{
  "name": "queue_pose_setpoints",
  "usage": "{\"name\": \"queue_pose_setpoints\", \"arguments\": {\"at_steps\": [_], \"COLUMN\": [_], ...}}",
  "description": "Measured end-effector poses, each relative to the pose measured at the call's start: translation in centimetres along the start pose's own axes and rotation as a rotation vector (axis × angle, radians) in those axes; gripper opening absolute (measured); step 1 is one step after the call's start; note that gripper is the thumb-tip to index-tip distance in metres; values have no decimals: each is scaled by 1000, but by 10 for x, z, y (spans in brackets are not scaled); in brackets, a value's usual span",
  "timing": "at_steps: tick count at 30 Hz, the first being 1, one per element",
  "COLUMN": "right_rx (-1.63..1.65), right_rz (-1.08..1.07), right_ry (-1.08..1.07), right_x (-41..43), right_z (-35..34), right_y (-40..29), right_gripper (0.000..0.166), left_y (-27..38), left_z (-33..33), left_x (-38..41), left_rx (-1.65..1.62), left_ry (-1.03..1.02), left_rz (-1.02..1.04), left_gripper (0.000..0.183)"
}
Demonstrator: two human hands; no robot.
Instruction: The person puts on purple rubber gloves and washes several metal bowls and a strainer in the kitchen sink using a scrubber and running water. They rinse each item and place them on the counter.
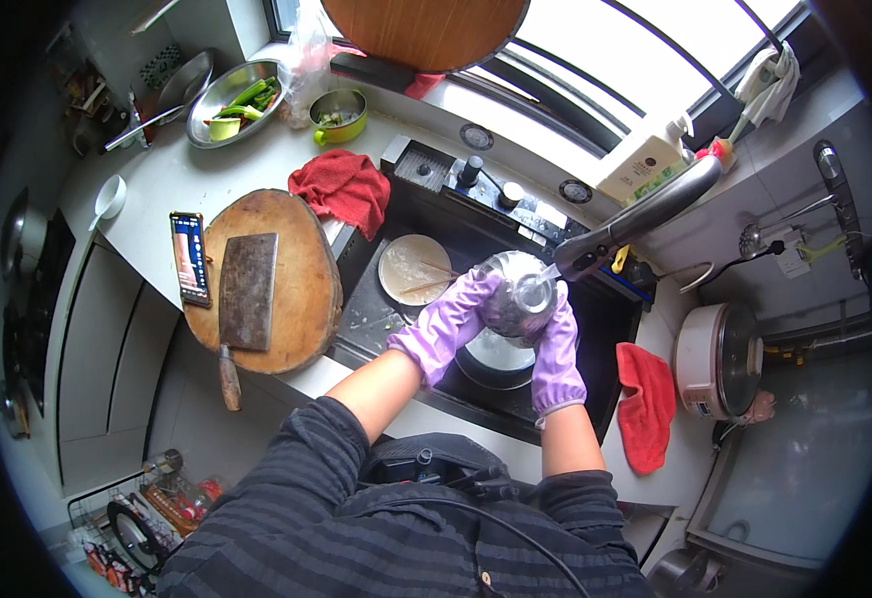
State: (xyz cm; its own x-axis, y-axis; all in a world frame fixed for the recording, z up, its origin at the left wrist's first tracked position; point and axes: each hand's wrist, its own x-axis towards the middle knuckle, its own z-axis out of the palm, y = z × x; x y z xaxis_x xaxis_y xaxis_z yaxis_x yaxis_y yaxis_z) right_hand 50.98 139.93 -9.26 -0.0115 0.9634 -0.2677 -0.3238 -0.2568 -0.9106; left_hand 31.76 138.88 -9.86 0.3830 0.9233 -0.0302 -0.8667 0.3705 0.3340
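Both of my hands wear purple rubber gloves. My left hand (460, 306) grips the left side of a wet glass bowl (518, 291), and my right hand (561, 329) grips its right side. The bowl is tilted, with its round foot facing up. Water from the grey faucet (600, 243) runs onto it. Below, a round pan (499, 359) with whitish water stands in the dark sink (376, 329). To the left in the sink is a cream-coloured bowl (409, 261) with chopsticks (430, 284) lying in it.
Left of the sink, a round wooden chopping board (305, 299) bears a cleaver (249, 291) and a phone (191, 258). A red cloth (342, 187) lies behind it, another red cloth (644, 407) right of the sink, near a rice cooker (705, 362). A metal bowl (204, 123) holds green vegetables.
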Motion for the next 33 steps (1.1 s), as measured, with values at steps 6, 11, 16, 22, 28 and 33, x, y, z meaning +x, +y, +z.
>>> {"name": "queue_pose_setpoints", "arguments": {"at_steps": [6, 11, 16, 22, 28, 33], "right_rx": [-371, -304, -916, -716, 5, 335], "right_rz": [-142, -225, -658, -432, 203, 102], "right_ry": [122, 105, 5, -220, -124, -518], "right_x": [2, -33, -23, -20, 14, 30], "right_z": [-20, 10, 35, 69, 29, -12], "right_y": [6, -35, -23, -69, -67, -12], "right_gripper": [45, 35, 44, 37, 38, 40], "left_y": [0, 7, -5, -13, 17, -2], "left_z": [0, 17, 47, 31, 78, 59], "left_x": [1, -8, 6, -4, -34, -10], "left_rx": [181, 691, 1001, 868, 517, 419], "left_ry": [-11, 197, 132, 97, -22, 103], "left_rz": [31, 95, 134, 9, 19, 190], "left_gripper": [45, 32, 24, 26, 27, 23]}}
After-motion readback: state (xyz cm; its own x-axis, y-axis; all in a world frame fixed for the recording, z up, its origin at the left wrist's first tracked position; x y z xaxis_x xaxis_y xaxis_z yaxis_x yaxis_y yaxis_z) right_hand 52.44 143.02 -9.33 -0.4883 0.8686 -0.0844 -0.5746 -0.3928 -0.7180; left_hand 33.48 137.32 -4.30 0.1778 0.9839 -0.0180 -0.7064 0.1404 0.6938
